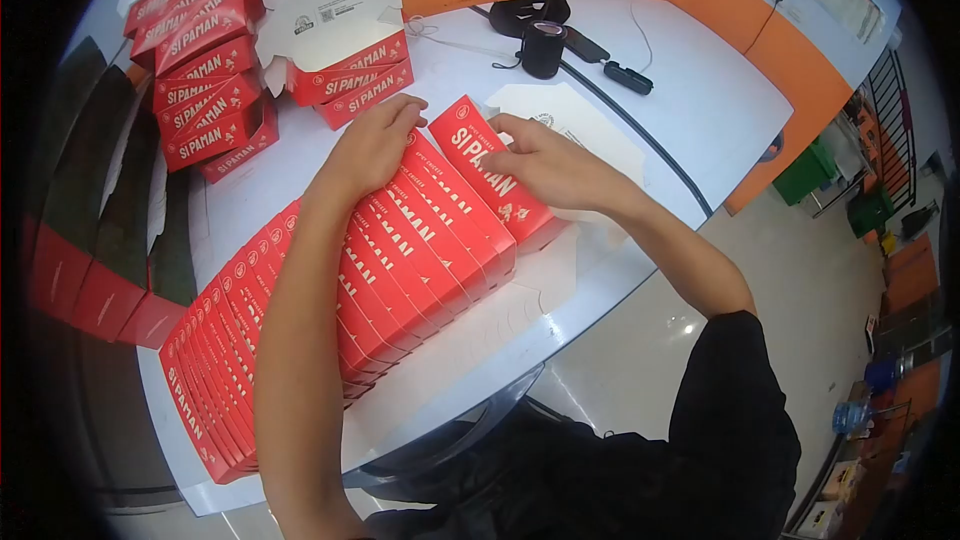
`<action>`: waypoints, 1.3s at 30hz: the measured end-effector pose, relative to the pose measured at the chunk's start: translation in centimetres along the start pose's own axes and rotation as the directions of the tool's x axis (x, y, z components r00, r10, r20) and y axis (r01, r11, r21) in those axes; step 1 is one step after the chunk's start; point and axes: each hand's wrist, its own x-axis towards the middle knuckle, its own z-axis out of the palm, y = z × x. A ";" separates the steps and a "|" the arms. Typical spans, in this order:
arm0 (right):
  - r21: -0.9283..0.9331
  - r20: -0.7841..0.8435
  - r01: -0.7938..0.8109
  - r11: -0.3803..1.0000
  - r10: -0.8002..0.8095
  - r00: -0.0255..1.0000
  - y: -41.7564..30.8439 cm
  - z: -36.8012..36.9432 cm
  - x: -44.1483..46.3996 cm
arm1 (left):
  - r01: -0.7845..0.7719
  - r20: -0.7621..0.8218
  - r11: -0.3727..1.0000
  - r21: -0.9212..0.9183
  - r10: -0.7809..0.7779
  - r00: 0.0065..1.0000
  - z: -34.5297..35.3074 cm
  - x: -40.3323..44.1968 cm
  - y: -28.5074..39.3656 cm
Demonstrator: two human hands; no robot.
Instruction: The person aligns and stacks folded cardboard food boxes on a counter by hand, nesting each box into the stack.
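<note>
While the left hand (375, 150) lies over the upper end of a row of red cartons (390, 270) near the middle of the frame, the right hand (545, 165) has its grip on a single carton (465, 135) just beside that end, right of centre, thumb against the printed face and fingers bent at its edge. I can't tell whether the left grip is pressing or merely resting. The row slants toward the lower left, packed close along the white surface (700, 70). To do this well, I'd judge, the left palm should steady the row so it doesn't fan out, while the right hand holds lightly, since folded card probably dents under a hard thumb. Lining the carton's edge up with its neighbour would help, and the pale flap (530, 100) behind the right hand deserves care, as it could crease. More red cartons stand piled (205, 50) in the upper left of the frame.
</note>
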 end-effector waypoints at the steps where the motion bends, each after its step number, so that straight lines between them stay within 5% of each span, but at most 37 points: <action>1: -0.003 0.010 0.030 1.000 -0.030 0.999 0.9 0.5 0.7 | -0.015 -0.016 1.000 0.016 0.015 1.000 -0.1 0.0 0.0; 11: 0.351 0.061 0.015 0.936 -0.038 0.997 -0.8 0.2 1.4 | 0.065 0.045 0.992 -0.106 -0.060 0.997 -0.7 -0.2 1.1; 16: 0.154 -0.022 0.023 0.988 -0.020 1.000 -0.3 -0.8 2.0 | 0.063 0.001 0.940 -0.335 -0.067 0.998 -0.7 0.2 0.3; 30: 0.044 0.161 0.014 0.999 -0.021 0.987 -0.8 -0.7 1.8 | 0.151 0.039 0.958 -0.246 -0.146 0.989 -0.8 0.1 1.5; 33: 0.355 0.240 0.006 0.935 -0.098 0.966 -0.1 0.0 2.7 | 0.171 -0.003 0.966 -0.194 -0.175 0.985 -0.7 -0.3 2.0; 39: 0.626 0.184 -0.022 0.780 -0.120 0.976 1.6 1.1 2.7 | 0.135 -0.008 0.990 -0.047 -0.136 0.991 -0.8 -0.4 1.6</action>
